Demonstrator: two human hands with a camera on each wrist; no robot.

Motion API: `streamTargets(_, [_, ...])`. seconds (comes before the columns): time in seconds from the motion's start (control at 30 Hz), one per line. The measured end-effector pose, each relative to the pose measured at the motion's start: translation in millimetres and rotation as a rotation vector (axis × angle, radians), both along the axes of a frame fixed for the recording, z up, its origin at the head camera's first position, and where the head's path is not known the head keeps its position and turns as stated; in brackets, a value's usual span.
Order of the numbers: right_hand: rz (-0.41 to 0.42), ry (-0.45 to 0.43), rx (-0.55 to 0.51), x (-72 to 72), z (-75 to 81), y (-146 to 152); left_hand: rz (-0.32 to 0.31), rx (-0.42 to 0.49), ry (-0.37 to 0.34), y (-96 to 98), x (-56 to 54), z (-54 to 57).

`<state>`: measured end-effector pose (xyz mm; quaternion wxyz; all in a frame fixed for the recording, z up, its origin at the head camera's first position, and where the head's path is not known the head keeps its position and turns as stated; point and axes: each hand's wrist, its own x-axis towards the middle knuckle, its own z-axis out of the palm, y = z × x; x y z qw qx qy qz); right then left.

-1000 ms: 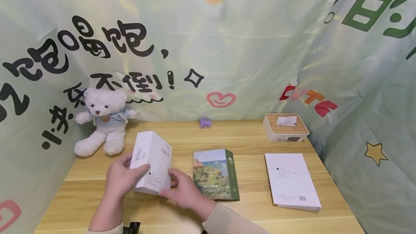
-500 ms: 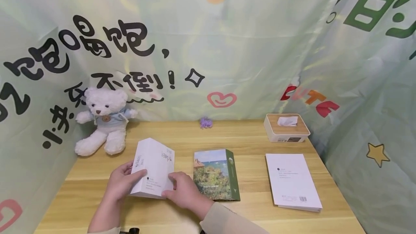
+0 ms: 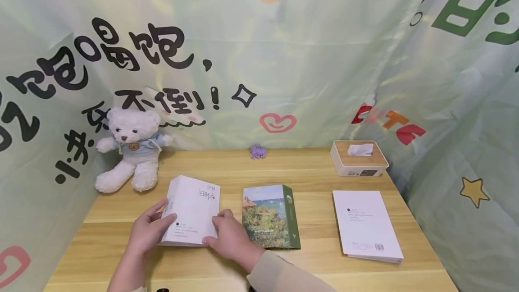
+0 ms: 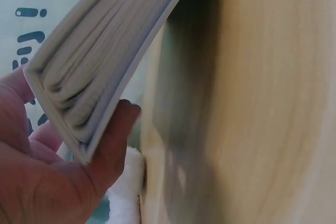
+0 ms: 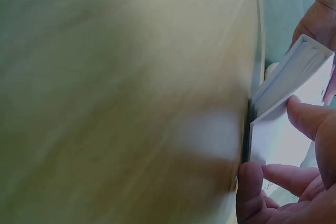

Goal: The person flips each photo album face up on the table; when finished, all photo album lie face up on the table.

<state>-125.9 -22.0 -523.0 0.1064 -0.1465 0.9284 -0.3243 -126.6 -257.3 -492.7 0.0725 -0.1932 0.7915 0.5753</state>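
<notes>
In the head view we are holding a white book (image 3: 193, 215) just to the left of the photo album (image 3: 265, 215), tilting it so that one printed cover is facing up toward us. Our left hand (image 3: 147, 230) is gripping its spine side, while our right hand (image 3: 232, 239), reaching in near the photo album's left edge, is pinching the opposite side by the near corner. We are judging that this two-sided hold is keeping the covers together, since gripping the spine alone would be leaving the far side free to gape. To the right of the photo album, a second white book (image 3: 366, 226) is lying on the table (image 3: 320, 260), probably leaving our hands room. Beyond the photo album a purple object (image 3: 257, 151) is resting; beyond and to its left a teddy bear (image 3: 134, 148) is sitting, and beyond and to its right a tissue box (image 3: 361, 166) is standing, likely keeping out of our way.

In the left wrist view our left hand is wrapping the spine, its digits bearing on both covers, with page ends showing between them. The white book seems to be hanging above the table, so this hand is probably carrying most weight.

In the right wrist view our right hand is pinching the cover's edge with its fingertips, presumably for steadying; how firmly they are pressing, we cannot tell.
</notes>
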Motion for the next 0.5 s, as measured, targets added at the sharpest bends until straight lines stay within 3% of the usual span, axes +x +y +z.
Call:
streamTargets(0.27, [0.034,0.074,0.1,-0.3,-3.7,-4.0,-0.064,-0.167,0.008,0.9,2.4,-7.7])
streamTargets(0.5, [0.072,0.141,0.157,-3.5,-8.1,-4.7,-0.055,-0.317,0.017,11.6,3.3,-11.9])
